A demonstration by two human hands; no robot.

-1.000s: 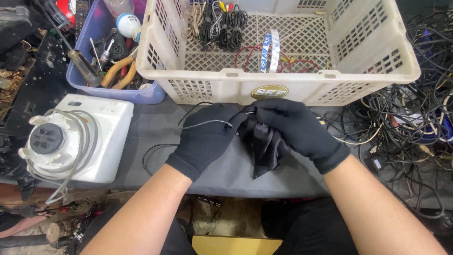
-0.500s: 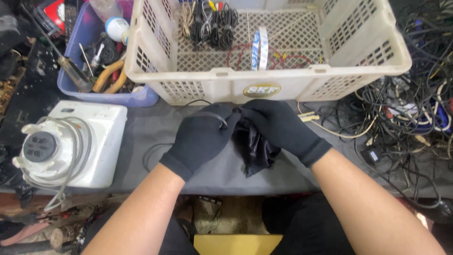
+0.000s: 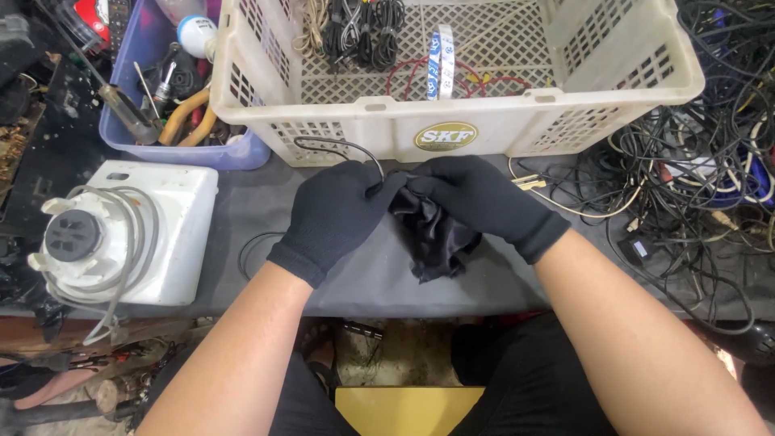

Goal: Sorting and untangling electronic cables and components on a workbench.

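Both hands have shifted only a little since the earlier frames, staying together over the dark cloth while the view has dropped slightly, so the basket now sits higher. Nearest, the person's bare forearms reach up from a lap in dark trousers, with a yellow box (image 3: 408,410) on the floor between the knees. On the grey surface (image 3: 266,202), the left hand (image 3: 335,214), in a black glove, has its fingers curled and pinches the end of a thin black cable (image 3: 343,145) against the crumpled black cloth (image 3: 436,238). The right hand (image 3: 484,202), also gloved, is closed on the top of that cloth, touching the left. The cloth lies bunched on the surface just below both hands, and the cable loops up from them toward the basket's front wall. To the left stands a white appliance (image 3: 173,234) with a grey cord wound round its round socket. Beyond the hands sits a cream plastic basket (image 3: 484,121) holding coiled cables and a roll of tape. Left of it, a blue tub (image 3: 226,153) holds tools. A tangle of wires (image 3: 694,169) covers the right.
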